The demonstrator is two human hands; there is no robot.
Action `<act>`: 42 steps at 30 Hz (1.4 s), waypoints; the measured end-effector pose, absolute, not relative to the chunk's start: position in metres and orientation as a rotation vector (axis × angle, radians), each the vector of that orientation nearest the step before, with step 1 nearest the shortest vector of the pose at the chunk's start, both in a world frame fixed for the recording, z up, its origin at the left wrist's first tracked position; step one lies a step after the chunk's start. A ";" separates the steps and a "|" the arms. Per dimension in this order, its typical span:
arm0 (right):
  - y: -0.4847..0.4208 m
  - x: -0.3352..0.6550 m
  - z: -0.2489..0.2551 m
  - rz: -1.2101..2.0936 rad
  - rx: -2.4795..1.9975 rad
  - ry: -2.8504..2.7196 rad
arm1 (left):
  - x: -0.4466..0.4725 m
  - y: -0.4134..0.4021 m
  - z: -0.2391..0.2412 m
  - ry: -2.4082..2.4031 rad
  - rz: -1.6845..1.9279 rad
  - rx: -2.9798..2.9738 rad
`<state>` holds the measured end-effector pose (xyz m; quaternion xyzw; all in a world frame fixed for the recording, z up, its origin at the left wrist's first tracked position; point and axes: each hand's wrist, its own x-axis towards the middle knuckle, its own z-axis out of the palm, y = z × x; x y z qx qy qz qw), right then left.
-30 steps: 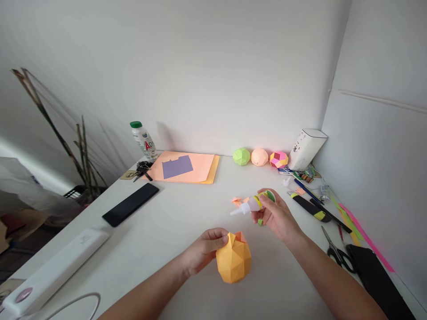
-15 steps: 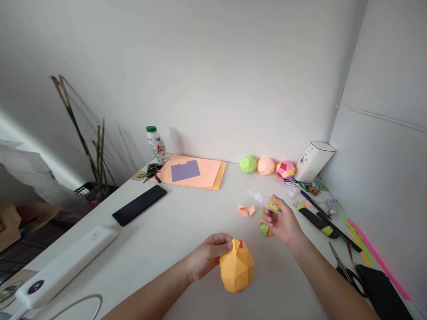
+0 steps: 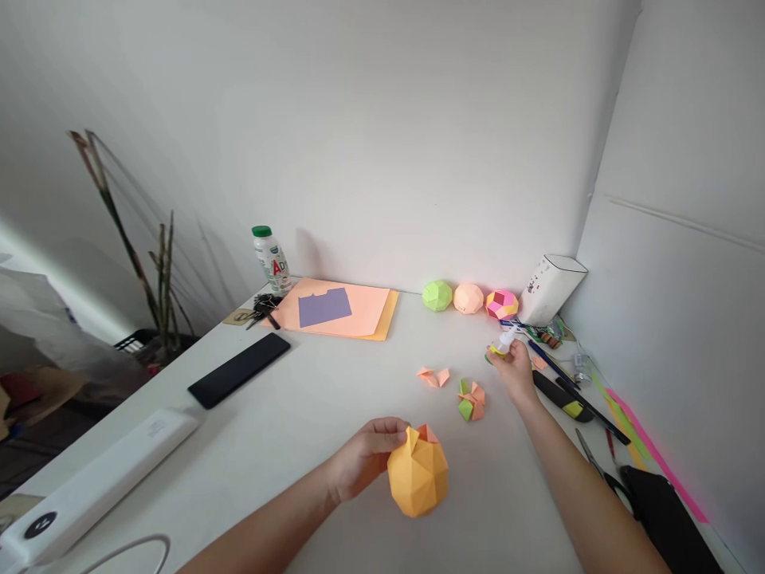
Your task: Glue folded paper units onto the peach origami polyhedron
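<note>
My left hand (image 3: 371,456) pinches the upper edge of a faceted orange paper ball (image 3: 419,477). A gap at the ball's top shows a peach inner side, and one orange flap sticks up there. Off to the right, my right hand (image 3: 512,371) is closed around a small glue bottle (image 3: 500,346) with a yellow label, its white tip pointing up. Nearer to me on the table are folded green and peach paper pieces (image 3: 472,400) and a few loose peach pieces (image 3: 433,377).
Along the wall sit a green ball (image 3: 437,296), a peach ball (image 3: 468,299) and a multicoloured ball (image 3: 502,304). Scissors (image 3: 601,470), a cutter knife (image 3: 562,395) and paper strips line the right side. Coloured sheets (image 3: 335,319), a black phone (image 3: 240,370) and a white power strip (image 3: 101,486) lie left.
My right hand has carried the glue bottle rightward and back, turning its tip from leftward to upward. The left hand keeps the orange ball in nearly the same place.
</note>
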<state>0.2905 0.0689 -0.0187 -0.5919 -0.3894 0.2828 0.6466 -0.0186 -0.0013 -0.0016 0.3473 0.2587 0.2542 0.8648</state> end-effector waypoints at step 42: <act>0.063 0.288 -0.049 -0.401 -1.585 -1.217 | -0.021 -0.002 0.006 0.589 0.590 1.077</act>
